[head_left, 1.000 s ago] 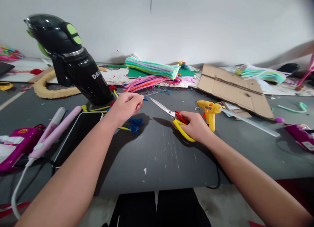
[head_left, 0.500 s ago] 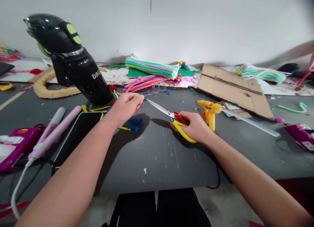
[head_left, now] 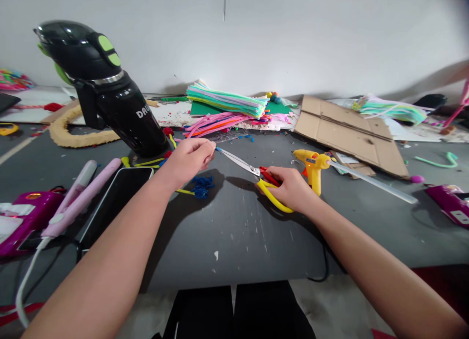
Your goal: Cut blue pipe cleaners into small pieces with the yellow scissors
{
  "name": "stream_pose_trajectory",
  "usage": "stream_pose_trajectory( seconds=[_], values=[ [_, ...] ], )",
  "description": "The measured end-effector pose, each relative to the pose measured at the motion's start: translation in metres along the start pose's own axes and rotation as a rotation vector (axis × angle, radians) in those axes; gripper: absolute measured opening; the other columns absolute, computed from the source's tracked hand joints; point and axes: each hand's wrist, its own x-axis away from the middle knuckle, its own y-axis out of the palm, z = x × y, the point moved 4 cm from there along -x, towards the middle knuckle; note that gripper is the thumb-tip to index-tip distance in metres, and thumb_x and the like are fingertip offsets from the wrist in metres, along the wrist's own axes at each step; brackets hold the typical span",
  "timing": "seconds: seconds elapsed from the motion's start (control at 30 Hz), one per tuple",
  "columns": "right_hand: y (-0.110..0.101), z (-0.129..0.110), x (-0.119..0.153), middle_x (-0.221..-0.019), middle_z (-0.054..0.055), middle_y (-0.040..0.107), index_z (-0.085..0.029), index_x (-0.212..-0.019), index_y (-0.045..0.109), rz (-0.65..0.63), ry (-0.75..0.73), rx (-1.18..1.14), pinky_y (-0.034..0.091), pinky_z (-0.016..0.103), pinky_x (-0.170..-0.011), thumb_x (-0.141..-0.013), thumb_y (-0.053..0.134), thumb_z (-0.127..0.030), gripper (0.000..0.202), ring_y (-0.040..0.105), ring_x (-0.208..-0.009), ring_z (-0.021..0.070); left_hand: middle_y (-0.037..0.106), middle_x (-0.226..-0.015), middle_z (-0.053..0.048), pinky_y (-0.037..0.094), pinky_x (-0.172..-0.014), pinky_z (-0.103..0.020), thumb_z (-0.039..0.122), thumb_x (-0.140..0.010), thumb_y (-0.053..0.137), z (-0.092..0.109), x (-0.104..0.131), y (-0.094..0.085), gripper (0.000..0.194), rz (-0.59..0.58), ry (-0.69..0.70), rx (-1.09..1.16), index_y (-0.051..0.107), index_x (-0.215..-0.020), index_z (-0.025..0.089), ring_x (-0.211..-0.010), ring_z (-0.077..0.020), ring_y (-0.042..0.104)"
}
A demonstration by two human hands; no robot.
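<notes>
My right hand (head_left: pixel 287 185) is closed round the red and yellow handles of a pair of scissors (head_left: pixel 240 163). The blades look closed or nearly so and point up and left. At their tips, a short bit of blue pipe cleaner (head_left: pixel 219 149) sticks out from my left hand (head_left: pixel 196 156), whose fingers are pinched on it; most of that piece is hidden. Below my left hand, a clump of blue pipe cleaner pieces (head_left: pixel 201 186) lies on the grey table (head_left: pixel 234 236), with a yellow stem beside it.
A black bottle (head_left: pixel 124 104) stands back left, near a pink hair straightener (head_left: pixel 84 197) and a phone (head_left: pixel 117 197). Bundled pipe cleaners (head_left: pixel 227 100) lie at the back. Right of my right hand are a yellow glue gun (head_left: pixel 313 165) with its glue stick and some cardboard (head_left: pixel 351 134).
</notes>
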Motion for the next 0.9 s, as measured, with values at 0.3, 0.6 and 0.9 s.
stream_pose_trajectory(
  seconds=[0.3, 0.6, 0.9],
  values=[
    [-0.0011, 0.0037, 0.0004, -0.060, -0.003, 0.046, -0.020, -0.065, 0.044, 0.006, 0.050, -0.102, 0.026, 0.027, -0.055, -0.076, 0.066, -0.037, 0.029, 0.037, -0.059, 0.0116, 0.040, -0.054, 0.002, 0.029, -0.051, -0.026, 0.030, -0.089, 0.053, 0.0040, -0.0001, -0.0031, 0.035, 0.037, 0.033, -0.063, 0.044, -0.058, 0.018, -0.051, -0.0091, 0.038],
    [-0.0005, 0.0034, 0.0025, -0.060, -0.002, 0.048, -0.021, -0.064, 0.043, -0.005, 0.031, -0.121, 0.028, 0.027, -0.055, -0.077, 0.066, -0.044, 0.035, 0.041, -0.059, 0.0125, 0.041, -0.054, 0.001, 0.031, -0.052, -0.025, 0.031, -0.087, 0.057, 0.0048, 0.0006, -0.0021, 0.035, 0.034, 0.022, -0.034, 0.045, -0.057, 0.018, -0.052, -0.0095, 0.039],
    [0.0021, 0.0064, 0.0015, -0.061, -0.004, 0.037, -0.021, -0.065, 0.035, -0.007, -0.020, -0.051, 0.023, 0.027, -0.055, -0.078, 0.064, -0.035, 0.034, 0.032, -0.060, 0.0110, 0.041, -0.054, 0.001, 0.032, -0.052, -0.026, 0.031, -0.087, 0.056, 0.0036, -0.0002, -0.0015, 0.034, 0.026, 0.005, -0.028, 0.046, -0.057, 0.018, -0.053, -0.0097, 0.039]
  ],
)
